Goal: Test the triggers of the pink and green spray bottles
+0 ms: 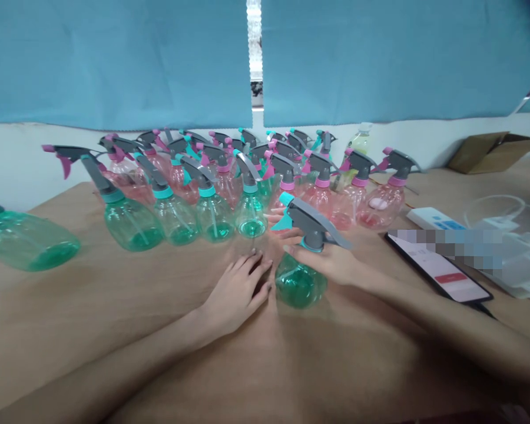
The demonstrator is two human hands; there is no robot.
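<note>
My right hand is round the upper body of a green spray bottle, just under its grey and teal trigger head. Some of its fingers show beyond the bottle, left of the trigger; the grip is partly hidden. Green liquid lies in the bottle's base. To its left, my left hand rests on the table with its fingers loosely bent and apart, holding nothing. Just beyond its fingertips stands another green spray bottle with a teal collar.
Several green spray bottles and pink spray bottles crowd the table's far side. One green bottle is at the far left. At right are a phone, a white power strip and a cardboard box.
</note>
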